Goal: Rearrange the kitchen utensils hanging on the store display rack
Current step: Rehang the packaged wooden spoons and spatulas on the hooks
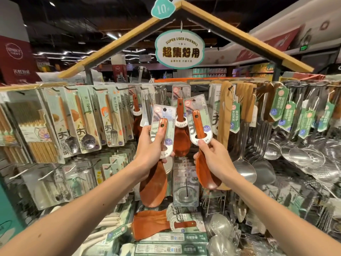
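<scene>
While both hands are raised in front of the display rack (120,40), I read the left hand (153,145) as curled round the carded handle of the first rice spoon (153,185). The right hand (212,157) pinches the card collar of the second rice spoon (198,126). Both spoons stand upright, bowls down, flanking a third rice spoon (181,137) hanging on its hook.

bright overhead light, warped soft edges

Hanging sign (180,49) reads "SUPER USER-FRIENDLY"; tag (163,8) "10".
</scene>
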The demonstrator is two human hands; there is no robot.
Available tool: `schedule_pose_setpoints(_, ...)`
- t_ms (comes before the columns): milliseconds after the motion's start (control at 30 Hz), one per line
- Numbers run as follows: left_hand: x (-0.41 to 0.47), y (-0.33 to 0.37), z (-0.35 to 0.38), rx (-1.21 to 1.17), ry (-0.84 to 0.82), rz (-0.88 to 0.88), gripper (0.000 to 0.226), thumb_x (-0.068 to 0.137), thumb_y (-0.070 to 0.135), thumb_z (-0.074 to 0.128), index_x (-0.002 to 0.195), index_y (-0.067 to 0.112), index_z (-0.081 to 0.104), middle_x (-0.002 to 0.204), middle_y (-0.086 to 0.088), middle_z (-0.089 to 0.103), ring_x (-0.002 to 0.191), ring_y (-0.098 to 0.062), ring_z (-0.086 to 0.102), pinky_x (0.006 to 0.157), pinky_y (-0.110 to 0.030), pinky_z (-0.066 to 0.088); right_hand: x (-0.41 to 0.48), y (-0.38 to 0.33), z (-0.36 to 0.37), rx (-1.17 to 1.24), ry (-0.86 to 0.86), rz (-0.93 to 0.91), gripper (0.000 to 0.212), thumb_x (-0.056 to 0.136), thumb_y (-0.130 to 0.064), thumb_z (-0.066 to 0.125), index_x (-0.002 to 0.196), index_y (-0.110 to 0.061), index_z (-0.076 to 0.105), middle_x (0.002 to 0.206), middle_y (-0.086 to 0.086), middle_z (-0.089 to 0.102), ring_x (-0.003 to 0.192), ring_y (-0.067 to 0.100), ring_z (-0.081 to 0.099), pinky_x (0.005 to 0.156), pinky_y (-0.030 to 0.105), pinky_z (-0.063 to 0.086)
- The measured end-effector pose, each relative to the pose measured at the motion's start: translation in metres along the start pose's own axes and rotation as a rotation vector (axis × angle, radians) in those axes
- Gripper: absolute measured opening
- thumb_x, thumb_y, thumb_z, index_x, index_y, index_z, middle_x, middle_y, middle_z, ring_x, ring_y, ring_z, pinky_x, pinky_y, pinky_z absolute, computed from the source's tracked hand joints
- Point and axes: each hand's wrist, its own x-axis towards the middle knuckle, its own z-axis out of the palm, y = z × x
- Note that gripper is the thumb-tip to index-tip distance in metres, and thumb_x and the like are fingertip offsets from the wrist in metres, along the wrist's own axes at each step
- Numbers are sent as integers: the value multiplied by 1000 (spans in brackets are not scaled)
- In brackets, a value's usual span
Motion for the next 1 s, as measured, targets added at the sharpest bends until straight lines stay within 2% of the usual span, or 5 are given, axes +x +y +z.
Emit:
schedule_pose_setpoints(233, -2, 6, -11, 25, 18, 27, 21, 105, 38, 45, 118, 22, 42, 91, -5, 70, 62, -28, 72, 40, -27, 43, 36, -15, 22, -57, 40, -70, 20, 103, -41, 44, 106, -33, 62, 58, -15, 67, 55, -2, 61, 62, 25, 42)
schedule_pose_setpoints(467, 5, 5, -18, -8, 22, 41, 9, 105, 35, 46, 104, 26, 44, 67, 4, 70, 58, -27, 70, 41, -27, 44, 58, -14, 41, -26, 65, -45, 20, 102, -45, 44, 97, -34, 60, 77, 0, 72, 73, 20, 69, 75, 39, 54)
schedule_pose_setpoints(567, 8, 1, -20, 3, 29, 34, 10, 105, 35, 45, 106, 26, 43, 80, -4, 70, 60, -28, 71, 43, -29, 45, 70, -5, 45, -30, 77, -30, 21, 101, -48, 44, 98, -35, 61, 83, 1, 73, 81, 23, 71, 83, 45, 56)
schedule_pose_setpoints(800, 14, -6, -20, 23, 22, 31, 11, 104, 36, 45, 107, 26, 43, 97, -14, 68, 60, -28, 72, 39, -28, 45, 96, 9, 49, -210, 42, 53, 47, 102, -52, 39, 137, -25, 56, 126, 0, 64, 113, 23, 59, 95, 39, 46)
schedule_pose_setpoints(1000, 16, -7, -20, 28, 7, 11, 13, 104, 37, 45, 108, 25, 43, 109, -16, 66, 65, -30, 73, 40, -27, 47, 116, 17, 53, -288, 57, 48, 46, 102, -49, 41, 134, -21, 59, 127, 3, 65, 115, 25, 58, 86, 33, 43)
